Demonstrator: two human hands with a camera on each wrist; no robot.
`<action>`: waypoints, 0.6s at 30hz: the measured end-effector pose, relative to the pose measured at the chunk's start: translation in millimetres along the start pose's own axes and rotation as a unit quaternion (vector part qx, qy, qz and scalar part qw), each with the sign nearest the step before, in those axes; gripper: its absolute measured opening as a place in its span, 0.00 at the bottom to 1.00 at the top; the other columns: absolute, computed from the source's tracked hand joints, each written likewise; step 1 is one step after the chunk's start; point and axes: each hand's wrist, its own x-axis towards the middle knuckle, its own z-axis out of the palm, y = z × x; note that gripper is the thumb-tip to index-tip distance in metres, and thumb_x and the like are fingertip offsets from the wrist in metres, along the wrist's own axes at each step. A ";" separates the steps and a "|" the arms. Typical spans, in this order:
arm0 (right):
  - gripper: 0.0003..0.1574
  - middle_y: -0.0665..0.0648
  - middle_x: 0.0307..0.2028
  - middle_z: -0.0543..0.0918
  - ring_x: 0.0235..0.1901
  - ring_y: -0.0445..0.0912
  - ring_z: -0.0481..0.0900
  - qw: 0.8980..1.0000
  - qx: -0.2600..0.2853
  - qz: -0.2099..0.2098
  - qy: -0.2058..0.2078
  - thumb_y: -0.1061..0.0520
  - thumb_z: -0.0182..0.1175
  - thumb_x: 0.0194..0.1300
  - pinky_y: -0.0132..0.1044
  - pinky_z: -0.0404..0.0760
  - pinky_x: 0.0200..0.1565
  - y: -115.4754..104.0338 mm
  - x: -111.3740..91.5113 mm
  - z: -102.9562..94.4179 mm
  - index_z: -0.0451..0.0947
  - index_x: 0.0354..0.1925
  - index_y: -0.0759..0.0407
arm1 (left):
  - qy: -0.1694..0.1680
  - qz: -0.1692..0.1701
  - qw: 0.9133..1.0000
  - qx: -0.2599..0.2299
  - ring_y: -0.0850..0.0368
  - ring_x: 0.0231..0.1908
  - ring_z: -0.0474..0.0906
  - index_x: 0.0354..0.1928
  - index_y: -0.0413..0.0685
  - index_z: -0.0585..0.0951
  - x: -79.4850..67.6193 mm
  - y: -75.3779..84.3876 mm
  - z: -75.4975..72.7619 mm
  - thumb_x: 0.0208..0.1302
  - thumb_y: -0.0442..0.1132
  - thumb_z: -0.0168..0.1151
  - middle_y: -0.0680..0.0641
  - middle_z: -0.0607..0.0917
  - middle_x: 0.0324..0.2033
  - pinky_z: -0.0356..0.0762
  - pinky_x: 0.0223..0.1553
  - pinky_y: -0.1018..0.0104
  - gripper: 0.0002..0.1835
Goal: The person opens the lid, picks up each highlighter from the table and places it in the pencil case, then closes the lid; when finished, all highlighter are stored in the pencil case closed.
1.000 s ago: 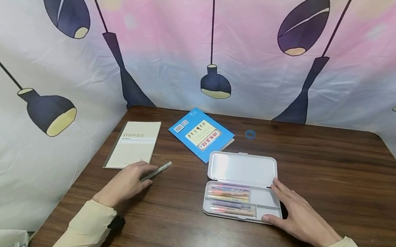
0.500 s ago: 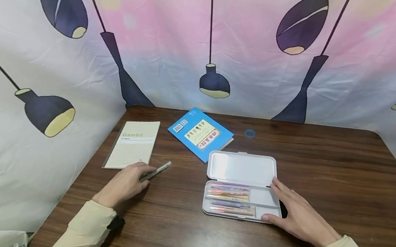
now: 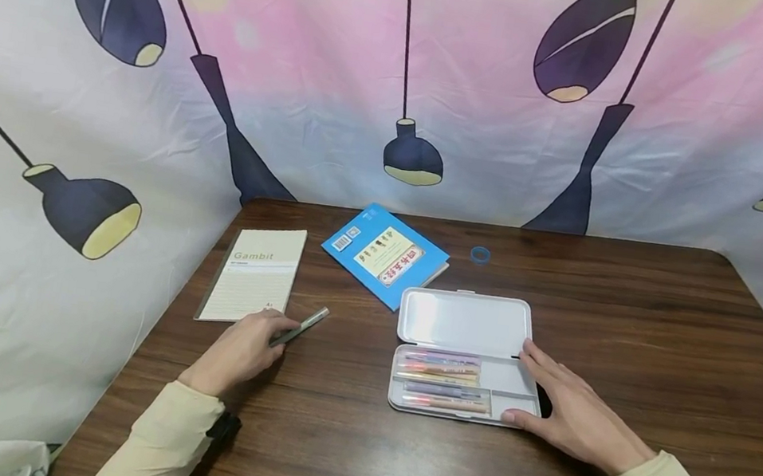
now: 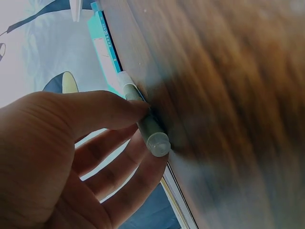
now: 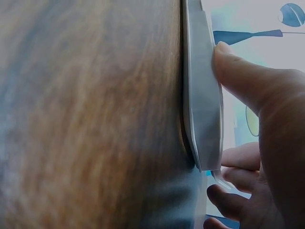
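My left hand (image 3: 245, 349) pinches a grey-green pen (image 3: 313, 320) between thumb and fingers, low over the table beside the cream notebook (image 3: 260, 278). In the left wrist view, the translucent end of the pen (image 4: 158, 144) sticks out past the thumb. A white pencil case (image 3: 508, 377) lies with its lid (image 3: 466, 321) raised back. Several coloured pens (image 3: 444, 367) fill the left part of its two compartments. My right hand (image 3: 578, 417) rests at the case's right end, thumb on the front rim and fingers by the hinge corner. In the right wrist view, the thumb touches the case's side (image 5: 204, 95).
Behind the case lies a blue booklet (image 3: 380, 250), angled, near its lid. A small blue ring (image 3: 480, 255) sits toward the back edge of the dark wooden table (image 3: 667, 324). Printed cloth (image 3: 341, 104) hangs behind the table and along its left side.
Both hands keep their places on the pen and the case. Only the head view shifts slightly.
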 end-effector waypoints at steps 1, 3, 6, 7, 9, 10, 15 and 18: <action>0.61 0.61 0.76 0.57 0.70 0.65 0.62 1.000 -0.001 0.000 0.001 0.24 0.60 0.60 0.64 0.62 0.66 0.1 0.1 0.1 0.62 0.73 0.64 | 0.000 0.000 1.000 -0.001 0.44 0.49 0.82 0.53 0.41 0.84 0.3 0.1 -0.2 0.60 0.27 0.67 0.43 0.85 0.49 0.80 0.49 0.47 0.18; 0.61 0.61 0.76 0.57 0.70 0.65 0.62 1.000 -0.001 0.000 0.001 0.24 0.60 0.59 0.64 0.62 0.66 0.3 0.3 0.2 0.62 0.73 0.64 | -0.001 0.002 1.000 -0.001 0.43 0.50 0.81 0.54 0.41 0.84 0.1 0.3 -0.6 0.59 0.27 0.67 0.42 0.85 0.49 0.80 0.50 0.47 0.19; 0.61 0.61 0.76 0.57 0.70 0.65 0.62 1.000 0.000 0.000 0.000 0.24 0.60 0.59 0.64 0.62 0.66 0.3 0.5 0.6 0.62 0.73 0.65 | -0.002 0.002 1.000 -0.001 0.43 0.50 0.82 0.54 0.41 0.84 -0.3 0.4 -0.8 0.59 0.26 0.67 0.42 0.85 0.49 0.80 0.50 0.47 0.19; 0.61 0.60 0.76 0.57 0.70 0.65 0.62 1.000 0.000 0.000 -0.001 0.24 0.60 0.59 0.64 0.62 0.66 0.4 0.6 0.6 0.61 0.73 0.65 | -0.002 0.003 1.000 0.000 0.43 0.50 0.82 0.54 0.40 0.84 -0.4 0.4 -0.9 0.59 0.26 0.67 0.42 0.85 0.49 0.80 0.50 0.47 0.19; 0.61 0.61 0.76 0.57 0.70 0.65 0.62 1.000 0.003 0.000 -0.003 0.24 0.60 0.60 0.64 0.61 0.66 0.2 0.7 0.2 0.61 0.73 0.65 | 0.000 0.005 1.000 0.001 0.43 0.50 0.82 0.53 0.40 0.84 -0.2 0.2 -0.7 0.59 0.26 0.67 0.42 0.85 0.49 0.80 0.50 0.47 0.19; 0.61 0.61 0.76 0.57 0.70 0.65 0.61 1.000 0.005 0.000 -0.004 0.24 0.60 0.60 0.64 0.61 0.66 0.2 0.8 0.0 0.61 0.73 0.65 | 0.001 0.004 1.000 0.001 0.43 0.50 0.82 0.53 0.40 0.84 0.0 0.2 -0.6 0.59 0.26 0.67 0.42 0.85 0.49 0.80 0.50 0.47 0.19; 0.62 0.61 0.77 0.56 0.71 0.65 0.60 1.000 0.011 0.002 -0.011 0.24 0.59 0.60 0.65 0.60 0.67 0.4 1.3 -0.9 0.60 0.74 0.65 | 0.004 0.003 1.000 -0.003 0.43 0.51 0.81 0.53 0.41 0.84 0.1 0.5 -0.7 0.59 0.26 0.67 0.42 0.85 0.50 0.80 0.51 0.46 0.19; 0.62 0.62 0.76 0.56 0.71 0.65 0.60 1.000 0.011 0.002 -0.010 0.24 0.60 0.60 0.65 0.60 0.67 0.8 1.4 -0.9 0.60 0.74 0.65 | 0.004 0.003 1.000 -0.007 0.42 0.52 0.81 0.53 0.41 0.84 -0.5 1.2 -0.6 0.59 0.26 0.67 0.42 0.85 0.50 0.80 0.51 0.46 0.19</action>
